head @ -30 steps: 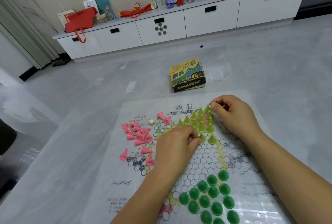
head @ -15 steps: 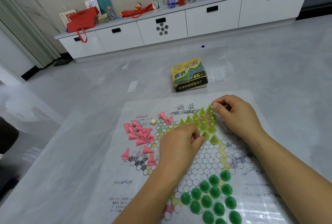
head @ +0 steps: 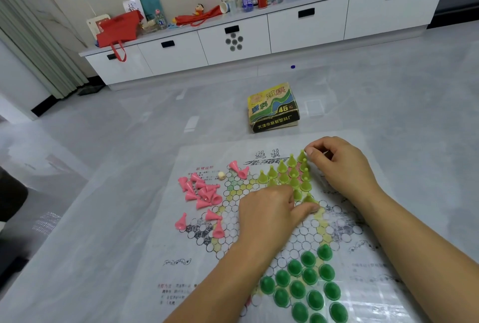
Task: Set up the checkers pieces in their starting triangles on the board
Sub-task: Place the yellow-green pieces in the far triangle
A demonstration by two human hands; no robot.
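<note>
The checkers board (head: 368, 221), a printed sheet, lies on the floor. Light green pieces (head: 283, 176) stand in its far right triangle. Dark green pieces (head: 308, 277) fill the near triangle. Pink pieces (head: 203, 191) lie tipped over in a loose heap at the left, and two more pink pieces (head: 238, 169) lie near the board's top. My left hand (head: 269, 212) is curled over the near corner of the light green group, its thumb beside the nearest light green piece (head: 308, 198). My right hand (head: 342, 168) pinches the farthest light green piece (head: 301, 156).
The game's box (head: 273, 108) stands on the floor just beyond the board. A small cream die (head: 221, 175) lies by the pink heap. A long white cabinet (head: 305, 29) with bags and bottles on it runs along the back wall. Grey floor surrounds the board.
My left thumb has slid right, toward the nearest light green piece. My right hand stays at the far tip of the light green triangle.
</note>
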